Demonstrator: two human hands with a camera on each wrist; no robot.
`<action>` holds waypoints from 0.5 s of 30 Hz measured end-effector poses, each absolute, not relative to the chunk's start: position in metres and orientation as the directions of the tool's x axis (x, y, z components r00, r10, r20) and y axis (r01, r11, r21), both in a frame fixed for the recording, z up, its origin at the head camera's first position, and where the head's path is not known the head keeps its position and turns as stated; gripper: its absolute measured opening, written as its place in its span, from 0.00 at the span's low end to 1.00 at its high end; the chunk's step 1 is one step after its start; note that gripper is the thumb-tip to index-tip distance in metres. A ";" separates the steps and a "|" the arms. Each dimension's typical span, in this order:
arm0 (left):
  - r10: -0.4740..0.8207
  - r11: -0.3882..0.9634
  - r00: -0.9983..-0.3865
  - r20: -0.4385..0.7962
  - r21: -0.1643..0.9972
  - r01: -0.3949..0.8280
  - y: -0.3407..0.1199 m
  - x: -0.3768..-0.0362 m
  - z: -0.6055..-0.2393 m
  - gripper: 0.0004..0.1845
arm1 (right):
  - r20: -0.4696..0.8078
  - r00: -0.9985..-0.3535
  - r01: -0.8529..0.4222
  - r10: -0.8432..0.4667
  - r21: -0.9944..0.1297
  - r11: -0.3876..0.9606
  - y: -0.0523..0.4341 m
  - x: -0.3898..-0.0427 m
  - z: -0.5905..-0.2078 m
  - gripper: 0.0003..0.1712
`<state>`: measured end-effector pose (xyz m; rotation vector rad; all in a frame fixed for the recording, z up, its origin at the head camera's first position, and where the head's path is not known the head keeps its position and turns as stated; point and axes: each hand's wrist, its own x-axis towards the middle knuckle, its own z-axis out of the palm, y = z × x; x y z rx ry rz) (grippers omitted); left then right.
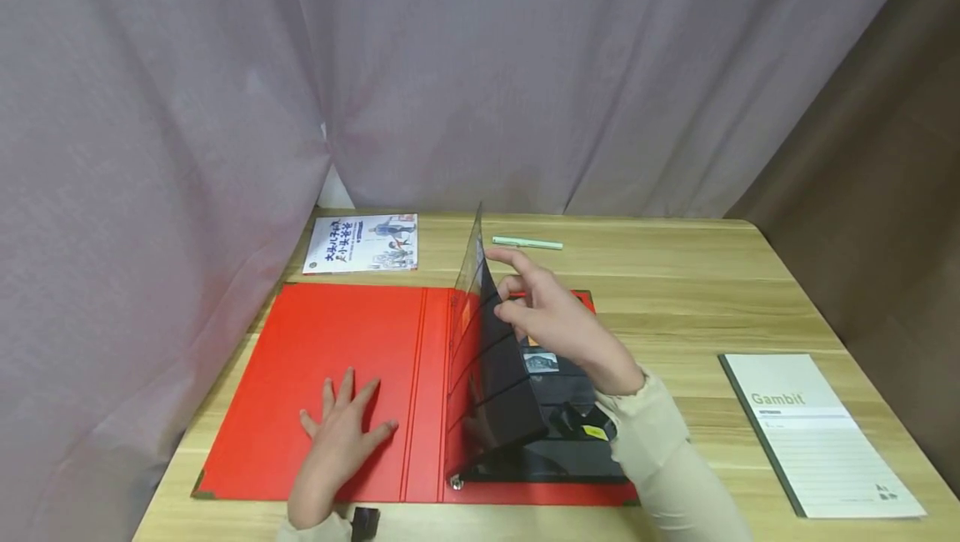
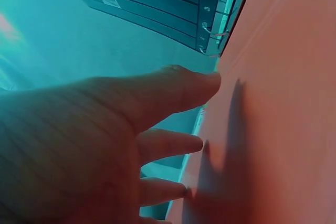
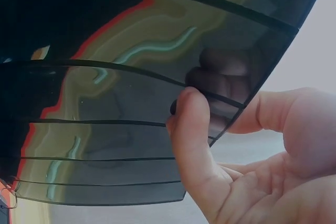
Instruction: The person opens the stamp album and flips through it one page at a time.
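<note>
A red ring-bound stamp album [image 1: 337, 317] lies open flat, its bare inside cover on the left. My left hand [image 1: 339, 438] rests on that cover with fingers spread. In the left wrist view, metal rings [image 2: 212, 30] run through the black pages. My right hand [image 1: 558, 317] holds a black pocket page [image 1: 502, 383] by its outer edge, and the page stands nearly upright over the rings. The right wrist view has the thumb [image 3: 191, 124] lying on the glossy page [image 3: 131, 93], which reflects the scene. Below it, another page holds a stamp [image 1: 541, 362].
A picture booklet [image 1: 360, 243] lies behind the album at the left, and a light green pen [image 1: 527, 243] behind its middle. The notebook [image 1: 821, 434] is at the table's right. Grey curtains [image 1: 525, 75] hang along the table's back edge.
</note>
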<state>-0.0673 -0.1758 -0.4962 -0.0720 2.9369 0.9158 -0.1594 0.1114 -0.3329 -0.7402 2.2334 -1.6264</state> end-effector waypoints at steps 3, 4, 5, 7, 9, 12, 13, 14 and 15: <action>-0.029 0.823 -0.996 -0.083 0.563 -0.071 -0.176 -0.068 -0.492 0.36 | 0.066 -0.829 -0.230 -0.555 -0.945 0.231 0.110 -0.160 -0.334 0.38; -0.031 0.824 -0.996 -0.087 0.562 -0.075 -0.176 -0.068 -0.491 0.35 | 0.064 -0.828 -0.227 -0.556 -0.947 0.229 0.110 -0.160 -0.334 0.38; -0.034 0.823 -0.995 -0.092 0.562 -0.080 -0.176 -0.068 -0.489 0.35 | 0.062 -0.828 -0.222 -0.557 -0.949 0.225 0.109 -0.160 -0.334 0.38; -0.037 0.823 -0.995 -0.093 0.562 -0.083 -0.175 -0.069 -0.485 0.35 | 0.059 -0.829 -0.214 -0.556 -0.952 0.219 0.108 -0.160 -0.335 0.38; -0.039 0.820 -0.996 -0.080 0.567 -0.078 -0.173 -0.070 -0.481 0.35 | 0.060 -0.828 -0.207 -0.557 -0.957 0.204 0.107 -0.160 -0.336 0.37; -0.039 0.804 -0.999 -0.013 0.593 -0.039 -0.171 -0.072 -0.474 0.36 | 0.068 -0.822 -0.202 -0.565 -0.963 0.179 0.104 -0.162 -0.339 0.37; -0.038 0.793 -0.999 0.018 0.609 -0.019 -0.169 -0.073 -0.471 0.36 | 0.071 -0.818 -0.202 -0.571 -0.965 0.169 0.104 -0.162 -0.340 0.37; -0.037 0.779 -0.998 0.052 0.627 0.003 -0.168 -0.073 -0.468 0.36 | 0.071 -0.814 -0.199 -0.577 -0.967 0.161 0.103 -0.162 -0.341 0.37; -0.037 0.762 -0.996 0.085 0.647 0.027 -0.166 -0.074 -0.464 0.36 | 0.070 -0.810 -0.195 -0.582 -0.969 0.154 0.102 -0.163 -0.341 0.37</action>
